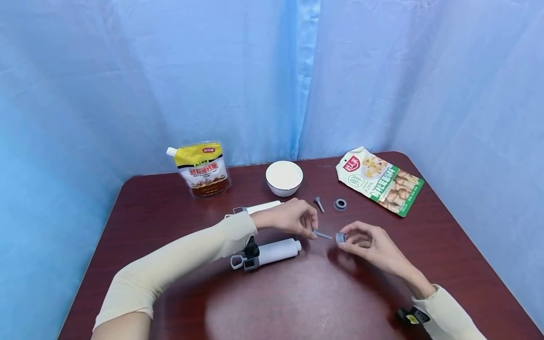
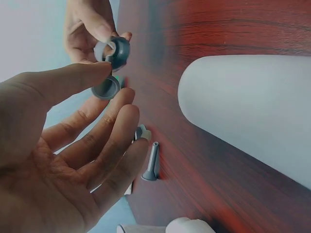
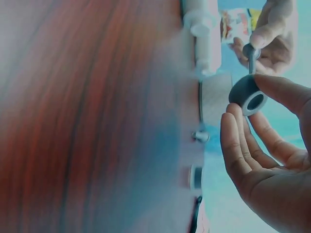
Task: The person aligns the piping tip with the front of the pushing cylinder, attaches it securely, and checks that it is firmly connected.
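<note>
My left hand (image 1: 293, 218) pinches a slim grey nozzle (image 1: 324, 235) by its flared end, thumb against fingertips. The nozzle's thin stem points right, toward a grey ring-shaped cap (image 1: 340, 237). Thumb and fingers of my right hand (image 1: 371, 243) grip this cap; its round hole shows in the right wrist view (image 3: 255, 101). In the head view a small gap separates nozzle and cap, both above the table. Beyond them lie a second grey nozzle (image 1: 319, 204) and a second ring cap (image 1: 340, 204).
Two white syringe-like barrels lie at the left: a near one (image 1: 278, 251) with a grey loop handle, and a far one (image 1: 263, 207) partly behind my left arm. A white bowl (image 1: 284, 191), a spouted pouch (image 1: 204, 170) and a green-white packet (image 1: 380, 182) are farther back.
</note>
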Demonstrator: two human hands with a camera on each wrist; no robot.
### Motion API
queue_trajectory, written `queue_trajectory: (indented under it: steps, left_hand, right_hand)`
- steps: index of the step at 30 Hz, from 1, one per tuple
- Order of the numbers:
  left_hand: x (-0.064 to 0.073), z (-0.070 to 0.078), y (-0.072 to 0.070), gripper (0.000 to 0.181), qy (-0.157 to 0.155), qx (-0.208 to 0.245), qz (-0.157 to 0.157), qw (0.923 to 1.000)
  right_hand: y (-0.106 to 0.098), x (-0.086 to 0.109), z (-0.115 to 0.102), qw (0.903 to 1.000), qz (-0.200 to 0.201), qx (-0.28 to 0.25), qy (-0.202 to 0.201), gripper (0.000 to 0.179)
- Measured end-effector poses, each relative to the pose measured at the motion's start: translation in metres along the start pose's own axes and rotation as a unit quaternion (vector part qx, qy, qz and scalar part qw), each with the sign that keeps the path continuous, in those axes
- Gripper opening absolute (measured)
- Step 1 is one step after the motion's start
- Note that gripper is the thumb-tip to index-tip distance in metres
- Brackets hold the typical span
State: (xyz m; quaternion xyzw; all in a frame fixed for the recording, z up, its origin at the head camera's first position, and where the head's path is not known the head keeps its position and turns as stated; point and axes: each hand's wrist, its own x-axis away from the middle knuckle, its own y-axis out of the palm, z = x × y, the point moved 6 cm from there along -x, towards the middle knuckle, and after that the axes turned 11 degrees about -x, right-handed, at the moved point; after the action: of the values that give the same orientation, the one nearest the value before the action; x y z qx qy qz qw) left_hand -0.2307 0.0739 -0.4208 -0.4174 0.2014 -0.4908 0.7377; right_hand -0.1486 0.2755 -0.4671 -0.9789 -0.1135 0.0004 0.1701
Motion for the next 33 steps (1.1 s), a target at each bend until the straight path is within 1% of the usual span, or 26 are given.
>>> queue_trajectory:
  steps: [5, 10, 13, 18, 22, 26, 33]
  left_hand:
    - [0.009, -0.001, -0.002, 0.018, 0.005, 0.027, 0.015, 0.9995]
    - [0.015, -0.002, -0.001, 0.017, 0.003, 0.06, 0.021, 0.998]
    - [0.019, -0.003, 0.0, 0.019, 0.002, 0.07, 0.031, 0.9971]
    - [0.025, -0.008, 0.004, 0.024, -0.008, 0.091, 0.049, 0.9946]
    - [0.029, -0.013, 0.005, 0.025, -0.014, 0.103, 0.06, 0.9928]
    - [0.032, -0.014, 0.004, 0.023, -0.017, 0.112, 0.069, 0.9912]
    - [0.035, -0.012, 0.005, 0.017, -0.028, 0.125, 0.087, 0.9879]
  right_hand:
    - [0.009, -0.003, -0.008, 0.9995, 0.004, -0.029, -0.013, 0.03]
    - [0.019, -0.007, -0.01, 0.9984, 0.004, -0.053, -0.018, 0.031]
    - [0.024, -0.009, -0.01, 0.9979, 0.0, -0.063, -0.018, 0.031]
    - [0.03, -0.013, -0.012, 0.9974, -0.001, -0.068, -0.023, 0.03]
    - [0.032, -0.016, -0.016, 0.9968, 0.001, -0.074, -0.033, 0.029]
    - [0.035, -0.019, -0.019, 0.9965, -0.002, -0.076, -0.035, 0.03]
    - [0.041, -0.023, -0.02, 0.9967, -0.008, -0.077, -0.026, 0.03]
